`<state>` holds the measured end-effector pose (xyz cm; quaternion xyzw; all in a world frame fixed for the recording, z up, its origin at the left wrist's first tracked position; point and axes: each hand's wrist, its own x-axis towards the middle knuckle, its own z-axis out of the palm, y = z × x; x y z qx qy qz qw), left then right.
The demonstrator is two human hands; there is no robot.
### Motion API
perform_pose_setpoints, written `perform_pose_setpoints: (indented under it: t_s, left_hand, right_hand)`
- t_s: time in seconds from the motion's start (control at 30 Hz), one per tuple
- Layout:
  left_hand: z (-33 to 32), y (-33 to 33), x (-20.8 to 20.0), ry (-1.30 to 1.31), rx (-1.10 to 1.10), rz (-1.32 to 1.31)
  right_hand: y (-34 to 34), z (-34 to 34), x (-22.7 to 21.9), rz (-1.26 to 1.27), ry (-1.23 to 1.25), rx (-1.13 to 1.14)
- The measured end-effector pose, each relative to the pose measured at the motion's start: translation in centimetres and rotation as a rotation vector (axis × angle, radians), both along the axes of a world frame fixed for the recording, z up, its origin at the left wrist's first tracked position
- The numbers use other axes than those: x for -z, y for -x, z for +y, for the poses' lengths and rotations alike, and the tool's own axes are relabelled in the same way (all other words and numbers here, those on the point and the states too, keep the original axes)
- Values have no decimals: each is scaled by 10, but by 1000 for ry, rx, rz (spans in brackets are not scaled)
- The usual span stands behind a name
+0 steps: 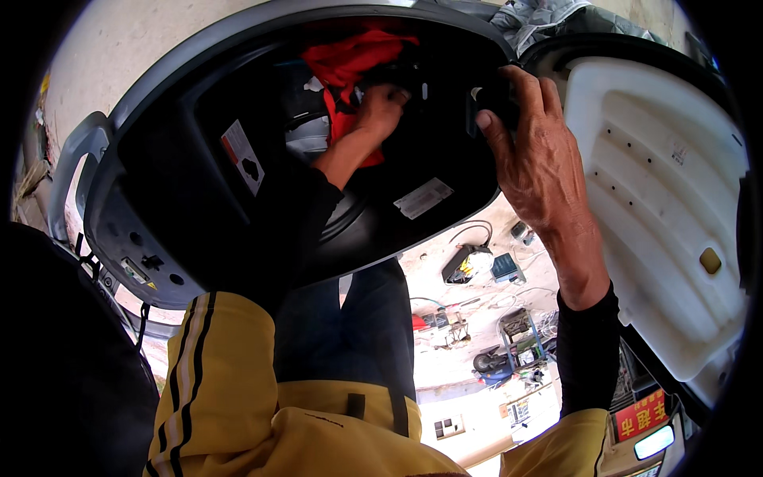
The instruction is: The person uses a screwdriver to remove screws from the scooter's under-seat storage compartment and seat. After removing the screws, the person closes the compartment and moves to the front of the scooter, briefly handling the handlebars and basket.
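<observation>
Inside a black storage compartment (262,75), apparently a scooter's under-seat box, my left hand (383,110) reaches down beside a bunched red cloth (350,63). Its fingers are curled together, and shadow hides what they hold. Grey and white items (308,132) lie next to the cloth, partly covered. My right hand (537,143) is at the compartment's right end, thumb and fingers bent round a dark piece (494,99) that I cannot make out. Two labels, a white one (424,197) and an orange-and-white one (242,155), are stuck to the inner walls.
The raised lid or seat, with a pale underside (652,159), stands open at the right. A grey grab rail (71,171) curves at the left end. On the ground below lie a dark tray (459,266), a small teal box (505,268), cables and other gear.
</observation>
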<state>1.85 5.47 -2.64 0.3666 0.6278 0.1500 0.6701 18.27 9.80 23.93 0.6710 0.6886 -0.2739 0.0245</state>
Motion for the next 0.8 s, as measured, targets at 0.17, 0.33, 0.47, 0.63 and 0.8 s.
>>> perform_pose_setpoints:
  t_s: [0.17,0.33,0.47,0.63,0.8]
  left_hand:
    - [-4,26,-1,-47,81,26]
    - [-2,40,-41,92,105,-68]
    - [-6,53,-63,163,103,-189]
    - [-11,72,-100,345,222,-274]
    - [-15,102,-144,225,676,-165]
  right_hand:
    - [8,8,-6,-74,90,-74]
    - [14,10,-10,96,-166,-10]
    - [27,16,-26,-157,175,-60]
    - [28,3,-40,28,-181,-41]
    - [36,-8,-65,-248,300,1]
